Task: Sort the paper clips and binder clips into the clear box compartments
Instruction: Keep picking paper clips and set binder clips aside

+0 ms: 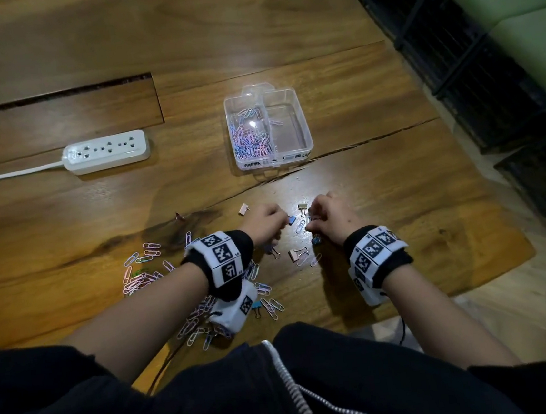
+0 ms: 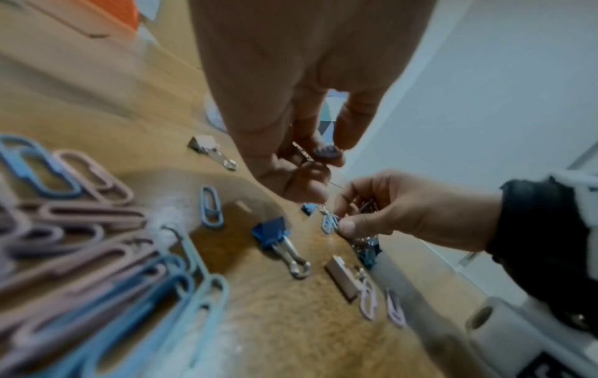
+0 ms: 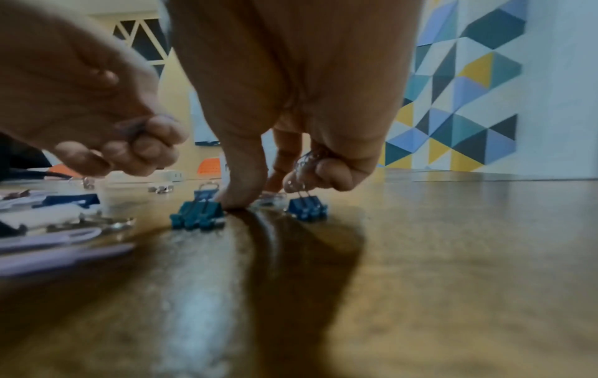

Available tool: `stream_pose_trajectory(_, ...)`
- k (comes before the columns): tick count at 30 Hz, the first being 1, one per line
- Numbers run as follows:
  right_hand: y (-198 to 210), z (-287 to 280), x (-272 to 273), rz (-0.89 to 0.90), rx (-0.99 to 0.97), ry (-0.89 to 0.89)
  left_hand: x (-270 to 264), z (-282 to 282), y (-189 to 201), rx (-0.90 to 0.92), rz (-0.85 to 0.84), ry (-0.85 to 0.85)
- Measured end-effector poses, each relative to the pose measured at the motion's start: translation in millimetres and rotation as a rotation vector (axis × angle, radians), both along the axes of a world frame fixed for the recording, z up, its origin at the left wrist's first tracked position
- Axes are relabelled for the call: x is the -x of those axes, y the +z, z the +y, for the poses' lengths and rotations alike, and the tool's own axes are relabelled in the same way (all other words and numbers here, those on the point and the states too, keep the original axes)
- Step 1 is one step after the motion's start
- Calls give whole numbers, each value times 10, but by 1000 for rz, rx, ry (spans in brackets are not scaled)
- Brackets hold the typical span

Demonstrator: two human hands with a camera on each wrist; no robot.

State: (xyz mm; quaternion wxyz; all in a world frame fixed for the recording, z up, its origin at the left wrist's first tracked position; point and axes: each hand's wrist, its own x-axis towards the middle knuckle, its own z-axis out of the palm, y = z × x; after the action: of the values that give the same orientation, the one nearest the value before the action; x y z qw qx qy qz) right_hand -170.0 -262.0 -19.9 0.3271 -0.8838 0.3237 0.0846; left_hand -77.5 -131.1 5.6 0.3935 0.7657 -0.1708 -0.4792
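The clear box (image 1: 303, 126) stands beyond both hands; its left compartment holds many pastel paper clips (image 1: 250, 135), and its right one holds a single clip. My left hand (image 1: 275, 221) curls round a dark binder clip (image 2: 327, 153), with its thumb just above a small blue binder clip (image 2: 309, 208) on the table. My right hand (image 1: 313, 223) pinches a blue paper clip (image 2: 330, 223). Its curled fingers hold binder clips by their wire handles, and one blue clip (image 3: 307, 208) hangs down to the table. A teal binder clip (image 3: 197, 212) lies beside the right thumb.
A heap of paper clips (image 1: 143, 271) lies under and left of my left forearm. Loose binder clips (image 1: 295, 255) are scattered between the wrists. A white power strip (image 1: 107, 151) sits at the far left. The table edge (image 1: 506, 263) runs along the right.
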Motion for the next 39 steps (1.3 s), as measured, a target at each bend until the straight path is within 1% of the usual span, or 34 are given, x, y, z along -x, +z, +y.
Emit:
stream_pose_trajectory(2,12,19,-11,33,22,33,19,-29,-10,48,141,117)
stream_pose_trajectory(3,9,28,-11,52,32,56,34,-47,-17,59,150,130)
stream_pose_trajectory(4,8,35,-17,74,40,80,47,-65,-37,52,94,101)
stream_pose_trajectory(5,-1,40,-23,87,54,111,60,-86,-57,29,-21,26)
stream_pose_trajectory(6,-2,51,-32,108,73,148,78,-108,-75,-2,-173,-85)
stream_pose_trajectory(8,-20,56,-37,135,112,213,110,-150,-84,-118,-505,-364)
stream_pose_trajectory(9,-29,49,-29,126,118,220,124,-179,-100,-169,-652,-483)
stream_pose_trajectory(10,-26,42,-12,99,99,191,139,-203,-110,-203,-763,-566)
stream_pose_trajectory(12,-10,13,51,-60,-52,21,148,-250,-131,-237,-876,-622)
stream_pose_trajectory(14,47,-19,144,-225,-229,-202,163,-286,-142,-258,-917,-652)
stream_pose_trajectory(16,124,-51,228,-294,-380,-385,190,-297,-138,-278,-953,-706)
stream_pose_trajectory(18,194,-61,288,-324,-580,-540,206,-281,-132,-267,-967,-726)
stream_pose_trajectory(20,248,-57,305,-362,-800,-640,199,-258,-131,-230,-882,-682)
stream_pose_trajectory(21,270,-56,303,-383,-867,-665,187,-236,-113,-198,-781,-615)
stream_pose_trajectory(22,276,-57,290,-401,-907,-682,162,-206,-106,-132,-619,-506)
stream_pose_trajectory(23,281,-50,272,-413,-924,-687,129,-170,-112,-36,-369,-362)
stream_pose_trajectory(24,280,-36,244,-404,-909,-677,109,-125,-105,84,-48,-202)
stream_pose_trajectory(25,256,-21,208,-365,-835,-647,100,-72,-85,194,255,-63)
stream_pose_trajectory(26,218,2,164,-297,-710,-582,80,-20,-64,288,485,25)
stream_pose_trajectory(27,175,29,122,-221,-563,-494,57,23,-50,348,615,61)
stream_pose_trajectory(28,123,49,81,-151,-418,-404,46,58,-34,387,679,66)
stream_pose_trajectory(30,55,83,11,-29,-165,-264,48,73,-27,396,689,63)
stream_pose_trajectory(32,36,90,-32,38,-12,-163,77,56,-37,310,600,79)
stream_pose_trajectory(33,21,82,-45,54,13,-124,100,46,-30,245,488,52)
stream_pose_trajectory(34,22,81,-50,68,18,-93,127,39,-42,173,324,-24)
stream_pose_trajectory(36,27,89,-46,106,23,-52,189,43,-89,53,-95,-306)
stream_pose_trajectory(37,30,91,-37,121,20,-42,232,54,-103,11,-277,-454)
stream_pose_trajectory(39,51,87,-8,114,-16,-53,304,83,-99,-60,-580,-694)
